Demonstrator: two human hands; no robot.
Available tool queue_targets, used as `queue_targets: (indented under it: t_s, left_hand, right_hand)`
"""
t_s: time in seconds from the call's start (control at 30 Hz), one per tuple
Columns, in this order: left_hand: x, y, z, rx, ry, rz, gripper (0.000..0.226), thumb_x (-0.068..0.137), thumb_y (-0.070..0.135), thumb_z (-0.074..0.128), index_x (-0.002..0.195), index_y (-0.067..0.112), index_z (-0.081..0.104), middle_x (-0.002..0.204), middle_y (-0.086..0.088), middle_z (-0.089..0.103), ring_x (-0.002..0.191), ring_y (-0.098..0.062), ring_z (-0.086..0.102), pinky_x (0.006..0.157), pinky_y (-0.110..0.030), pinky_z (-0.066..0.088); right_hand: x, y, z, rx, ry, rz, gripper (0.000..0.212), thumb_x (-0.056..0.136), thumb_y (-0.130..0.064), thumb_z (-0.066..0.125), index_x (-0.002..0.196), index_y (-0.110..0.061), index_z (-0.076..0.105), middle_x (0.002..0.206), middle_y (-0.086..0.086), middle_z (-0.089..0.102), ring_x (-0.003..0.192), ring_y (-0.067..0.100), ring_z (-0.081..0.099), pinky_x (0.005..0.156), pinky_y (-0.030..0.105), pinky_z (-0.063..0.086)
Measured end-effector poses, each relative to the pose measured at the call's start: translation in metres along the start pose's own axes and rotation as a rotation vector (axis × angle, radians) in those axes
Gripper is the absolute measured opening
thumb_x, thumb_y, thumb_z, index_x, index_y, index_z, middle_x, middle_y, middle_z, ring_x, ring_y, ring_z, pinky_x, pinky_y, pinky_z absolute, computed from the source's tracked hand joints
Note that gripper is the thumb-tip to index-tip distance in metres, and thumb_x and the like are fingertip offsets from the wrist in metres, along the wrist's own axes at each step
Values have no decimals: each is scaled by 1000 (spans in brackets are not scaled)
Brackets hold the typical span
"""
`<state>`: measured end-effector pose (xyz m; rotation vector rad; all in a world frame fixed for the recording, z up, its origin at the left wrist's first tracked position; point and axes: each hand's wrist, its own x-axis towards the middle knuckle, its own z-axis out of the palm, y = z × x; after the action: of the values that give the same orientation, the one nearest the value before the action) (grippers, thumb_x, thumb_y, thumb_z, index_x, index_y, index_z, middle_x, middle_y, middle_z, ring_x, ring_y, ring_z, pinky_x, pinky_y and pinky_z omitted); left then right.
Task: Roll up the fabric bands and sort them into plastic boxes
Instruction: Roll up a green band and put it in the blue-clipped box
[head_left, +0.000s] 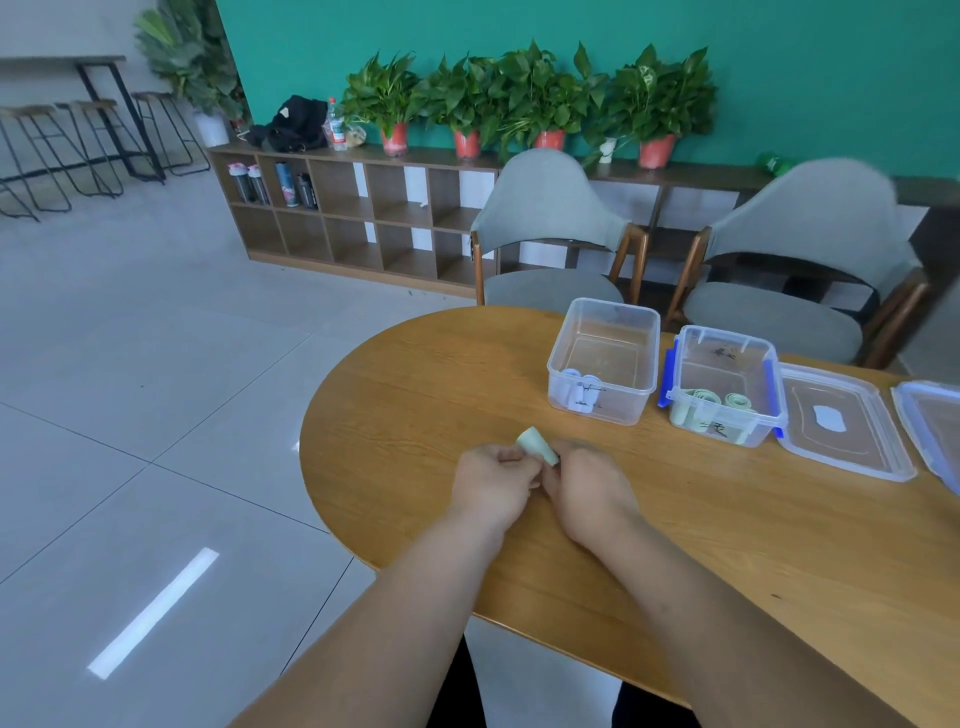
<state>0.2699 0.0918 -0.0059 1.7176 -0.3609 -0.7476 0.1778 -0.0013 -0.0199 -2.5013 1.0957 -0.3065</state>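
A pale green fabric band (538, 445), rolled into a short cylinder, is held between both hands above the wooden table (415, 395). My left hand (491, 486) pinches its left end and my right hand (587, 491) grips its right end; part of the roll is hidden by my fingers. Beyond, a clear plastic box (605, 358) holds white rolled bands (581, 392). To its right a clear box with blue clips (724, 382) holds green rolled bands (709, 402).
Two clear lids lie on the table at the right: one (841, 423) beside the blue-clip box, another (932, 421) at the frame edge. Two grey chairs (545, 234) stand behind the table. A low shelf with potted plants (467, 104) lines the green wall.
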Motion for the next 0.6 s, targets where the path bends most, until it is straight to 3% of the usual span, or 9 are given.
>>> queue_targets:
  t_s: [0.17, 0.33, 0.47, 0.6]
  left_hand:
    - [-22, 4, 19, -153, -29, 19, 36, 74, 26, 91, 104, 18, 73, 88, 4, 81, 89, -15, 78, 93, -37, 61]
    - [-44, 15, 35, -120, -48, 122, 23, 81, 19, 88, 100, 19, 75, 87, 7, 81, 87, -8, 77, 87, -28, 60]
    - [-54, 20, 45, -37, -93, 173, 23, 80, 21, 88, 100, 19, 75, 88, 6, 80, 82, -5, 75, 74, -19, 54]
    - [-57, 26, 54, 172, -170, 318, 19, 79, 23, 84, 95, 26, 74, 88, 8, 77, 82, -7, 73, 79, -30, 59]
  right_hand:
    - [-34, 5, -16, 239, 207, 62, 23, 93, -34, 66, 115, -28, 69, 102, -4, 70, 93, 22, 66, 77, 37, 54]
    - [-63, 11, -37, 359, 358, 84, 17, 84, -27, 75, 99, -32, 69, 86, -17, 69, 78, 7, 65, 69, 30, 52]
    - [-80, 24, -58, 333, 334, 95, 15, 82, -33, 76, 97, -33, 72, 87, -17, 71, 74, 2, 64, 72, 31, 55]
    - [-89, 41, -91, 261, 137, 64, 20, 82, -27, 73, 99, -35, 74, 91, -17, 74, 79, 1, 66, 78, 25, 52]
